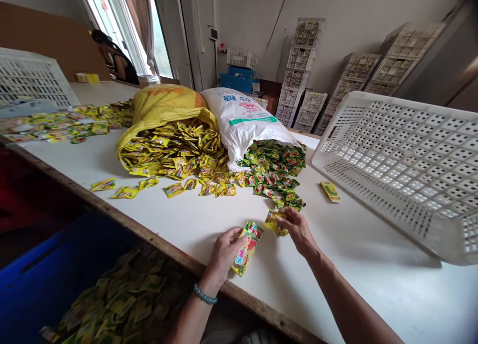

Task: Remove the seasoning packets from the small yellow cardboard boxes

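Note:
My left hand (225, 252) is wrapped round a small printed candy box (246, 252), held tilted above the table's front edge. Green wrapping shows at the box's top end. To its right, my right hand (297, 229) pinches a yellow candy packet (274, 221), a short way from the box. Just beyond that hand lie green candy packets (276, 179), spilling from the mouth of a white woven sack (242, 120). Left of it, a yellow sack (168, 97) lies on its side with yellow candy packets (179, 147) pouring out. A few loose packets lie in front.
A white plastic basket (403, 160) is tipped on its side at right, beside a flat yellow box (330, 191). Below the table edge, a blue bin (37, 279) holds many packets. Stacked crates (298, 60) line the wall. Another person (117, 60) works at back left.

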`<control>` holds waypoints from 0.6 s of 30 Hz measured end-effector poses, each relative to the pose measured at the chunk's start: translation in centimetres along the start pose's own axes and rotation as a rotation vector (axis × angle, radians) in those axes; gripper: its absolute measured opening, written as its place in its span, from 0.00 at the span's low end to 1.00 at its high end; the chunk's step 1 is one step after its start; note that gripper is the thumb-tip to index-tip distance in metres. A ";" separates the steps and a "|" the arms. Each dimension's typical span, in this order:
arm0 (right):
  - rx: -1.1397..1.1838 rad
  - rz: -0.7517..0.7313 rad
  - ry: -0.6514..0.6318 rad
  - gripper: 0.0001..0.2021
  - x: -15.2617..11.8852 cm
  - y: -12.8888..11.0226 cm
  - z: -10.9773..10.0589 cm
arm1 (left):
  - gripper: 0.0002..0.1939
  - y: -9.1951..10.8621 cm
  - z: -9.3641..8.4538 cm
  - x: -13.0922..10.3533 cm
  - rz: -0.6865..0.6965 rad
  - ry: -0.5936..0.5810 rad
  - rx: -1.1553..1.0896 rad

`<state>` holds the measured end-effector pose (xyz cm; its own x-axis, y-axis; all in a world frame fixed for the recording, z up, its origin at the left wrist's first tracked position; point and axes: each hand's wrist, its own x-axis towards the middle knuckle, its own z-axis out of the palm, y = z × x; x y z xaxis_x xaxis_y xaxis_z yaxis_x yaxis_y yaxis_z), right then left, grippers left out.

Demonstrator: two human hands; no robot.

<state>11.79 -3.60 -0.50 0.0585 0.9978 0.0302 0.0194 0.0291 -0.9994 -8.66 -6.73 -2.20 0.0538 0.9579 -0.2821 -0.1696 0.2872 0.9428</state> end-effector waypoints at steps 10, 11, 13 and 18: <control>-0.409 -0.120 -0.348 0.03 -0.2 -2.1 1.2 | 0.23 1.2 0.1 -1.3 -0.035 -0.231 -0.030; -0.455 -0.138 -0.382 0.03 -0.3 -2.4 1.2 | 0.22 1.2 0.1 -1.3 -0.034 -0.232 -0.036; -0.522 -0.150 -0.450 0.03 -0.5 -2.8 1.4 | 0.23 1.2 0.2 -1.3 -0.038 -0.236 -0.047; -0.552 -0.119 -0.412 0.11 -0.9 -3.3 2.7 | 0.24 1.1 0.4 -1.0 -0.043 -0.227 -0.040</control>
<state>8.93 -4.44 2.69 -0.3568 0.9340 0.0203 0.5130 0.2140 -0.8313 -8.52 -7.32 -0.78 0.2813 0.9208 -0.2702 -0.2014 0.3319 0.9216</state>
